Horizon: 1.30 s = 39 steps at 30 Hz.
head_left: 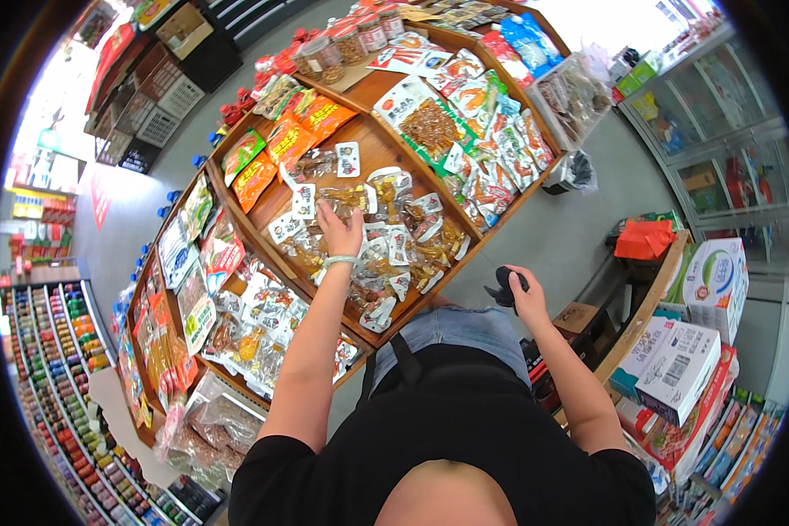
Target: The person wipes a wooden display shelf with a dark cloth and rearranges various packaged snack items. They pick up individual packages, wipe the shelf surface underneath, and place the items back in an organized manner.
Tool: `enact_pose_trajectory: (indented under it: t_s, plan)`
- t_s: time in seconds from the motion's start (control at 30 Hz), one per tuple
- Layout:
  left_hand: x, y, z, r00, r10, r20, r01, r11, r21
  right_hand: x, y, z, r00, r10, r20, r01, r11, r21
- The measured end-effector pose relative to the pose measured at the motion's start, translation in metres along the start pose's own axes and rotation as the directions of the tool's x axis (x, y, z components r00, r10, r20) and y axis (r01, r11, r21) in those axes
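My left hand (340, 230), with a pale bangle (343, 261) at the wrist, is over the middle compartment of a wooden display bin (394, 148). Its fingers are spread at the lower edge of a clear vacuum pack of brown food (343, 196); no grip on it is visible. More clear packs with white printed headers (384, 253) are heaped right of and below that hand. Beside my hip, outside the bin, my right hand (530, 299) is closed around a bunched black item (502, 289), perhaps cloth.
Orange snack bags (292, 141) fill the compartment's far left corner. White-and-green food bags (427, 125) occupy the adjoining compartment. Clear jars (348, 45) stand at the back. Cartons (677, 368) are stacked to my right, before a glass-fronted cabinet (723, 131). A bottle shelf (66, 368) is at left.
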State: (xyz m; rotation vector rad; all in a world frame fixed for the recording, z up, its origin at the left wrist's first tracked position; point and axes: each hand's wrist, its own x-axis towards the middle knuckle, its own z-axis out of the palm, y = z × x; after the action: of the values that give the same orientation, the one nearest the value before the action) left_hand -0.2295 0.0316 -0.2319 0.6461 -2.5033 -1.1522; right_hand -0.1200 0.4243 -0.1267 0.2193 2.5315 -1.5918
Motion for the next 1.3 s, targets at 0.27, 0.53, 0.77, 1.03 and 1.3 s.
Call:
enact_pose_trajectory:
  t_s: [0.27, 0.53, 0.77, 1.03, 1.3]
  plan:
    - [-0.024, 0.011, 0.003, 0.969, 0.078, 0.236, -0.118, 0.979, 0.164, -0.014, -0.003, -0.030, 0.921, 0.388, -0.040, -0.327, 0.823, 0.465]
    - [-0.101, 0.094, 0.046, 0.930, 0.122, 0.346, -0.106, 0.992, -0.065, 0.073, 0.051, -0.088, 0.866, 0.499, 0.034, -0.435, 0.717, 0.544]
    - [-0.115, 0.143, 0.139, 0.928, -0.022, 0.372, 0.052, 0.996, -0.071, 0.157, 0.077, -0.146, 0.833, 0.500, 0.238, -0.553, 0.742, 0.379]
    - [-0.068, 0.188, 0.203, 0.933, -0.150, 0.328, 0.166, 0.986, -0.020, 0.249, 0.099, -0.181, 0.822, 0.502, 0.268, -0.564, 0.781, 0.267]
    - [0.010, 0.169, 0.197, 0.981, -0.158, 0.109, 0.156, 0.987, 0.023, 0.315, 0.074, -0.158, 0.869, 0.397, 0.296, -0.486, 0.800, 0.353]
